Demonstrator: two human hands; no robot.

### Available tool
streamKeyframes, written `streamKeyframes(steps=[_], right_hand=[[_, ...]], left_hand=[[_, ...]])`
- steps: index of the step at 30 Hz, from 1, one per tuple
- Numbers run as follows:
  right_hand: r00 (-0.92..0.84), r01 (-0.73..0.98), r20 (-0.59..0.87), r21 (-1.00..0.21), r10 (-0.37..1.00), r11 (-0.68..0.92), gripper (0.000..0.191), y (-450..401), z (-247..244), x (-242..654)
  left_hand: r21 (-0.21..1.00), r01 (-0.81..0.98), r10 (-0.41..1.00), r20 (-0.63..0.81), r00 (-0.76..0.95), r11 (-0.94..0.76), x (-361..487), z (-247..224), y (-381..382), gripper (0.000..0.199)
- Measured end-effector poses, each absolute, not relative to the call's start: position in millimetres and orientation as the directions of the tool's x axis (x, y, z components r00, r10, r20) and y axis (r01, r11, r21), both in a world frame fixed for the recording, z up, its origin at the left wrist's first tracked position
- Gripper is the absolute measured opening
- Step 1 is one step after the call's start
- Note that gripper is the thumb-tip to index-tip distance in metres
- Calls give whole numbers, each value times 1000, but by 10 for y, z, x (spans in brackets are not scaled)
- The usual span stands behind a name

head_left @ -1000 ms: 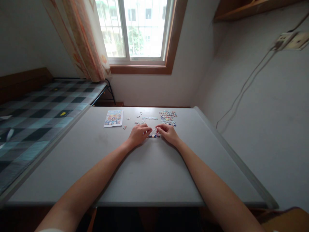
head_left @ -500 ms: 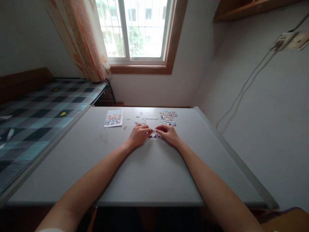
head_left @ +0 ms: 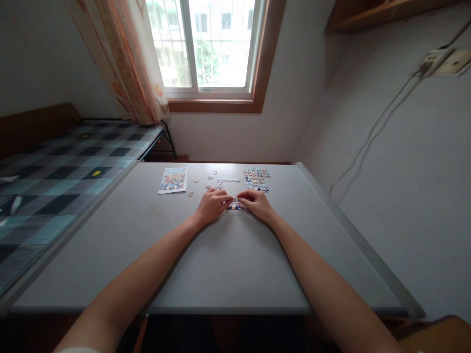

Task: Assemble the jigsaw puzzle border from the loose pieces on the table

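My left hand point(head_left: 214, 205) and my right hand point(head_left: 256, 203) meet over the middle of the table, fingertips almost touching. A small pale jigsaw piece point(head_left: 235, 199) shows between them, with the thumb and fingers of both hands closed at its sides. Just below the fingertips lies a joined strip of dark, colourful jigsaw pieces point(head_left: 236, 207), partly covered by the hands. Beyond them is a pale joined row of jigsaw pieces point(head_left: 228, 180). Several loose jigsaw pieces point(head_left: 196, 181) are scattered past my left hand.
A heap of jigsaw pieces point(head_left: 256, 179) sits behind my right hand. The printed picture sheet point(head_left: 173, 180) lies at the back left of the grey table point(head_left: 235, 264). A bed point(head_left: 73, 162) stands at the left, a wall with a hanging cable point(head_left: 362, 147) at the right.
Almost nothing differs. The fingertips of my right hand have shifted very slightly over the small piece; both arms stay in place.
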State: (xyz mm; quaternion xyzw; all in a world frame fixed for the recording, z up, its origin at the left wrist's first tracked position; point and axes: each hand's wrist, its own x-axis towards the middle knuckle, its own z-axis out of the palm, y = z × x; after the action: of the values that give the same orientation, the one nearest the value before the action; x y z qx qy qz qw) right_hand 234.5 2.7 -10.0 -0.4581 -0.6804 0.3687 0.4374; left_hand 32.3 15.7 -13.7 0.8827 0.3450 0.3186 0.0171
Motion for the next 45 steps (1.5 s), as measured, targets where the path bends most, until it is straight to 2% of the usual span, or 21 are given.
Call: streamKeyframes(steps=[27, 30, 34, 45], right_hand=[[-196, 302, 266, -900, 944, 316, 19, 28, -106, 2336], [-162, 355, 307, -868, 938, 346, 16, 33, -101, 2351], [-127, 515, 406, -753, 905, 410, 12, 48, -100, 2388], [-180, 594, 330, -714, 927, 370, 12, 68, -119, 2414]], left_hand=[[235, 603, 612, 566, 553, -762, 335, -126, 148, 23], [233, 622, 625, 565, 539, -748, 338, -121, 143, 20], [241, 610, 623, 552, 554, -755, 334, -122, 142, 21], [190, 506, 536, 415, 735, -841, 355, -23, 39, 26]])
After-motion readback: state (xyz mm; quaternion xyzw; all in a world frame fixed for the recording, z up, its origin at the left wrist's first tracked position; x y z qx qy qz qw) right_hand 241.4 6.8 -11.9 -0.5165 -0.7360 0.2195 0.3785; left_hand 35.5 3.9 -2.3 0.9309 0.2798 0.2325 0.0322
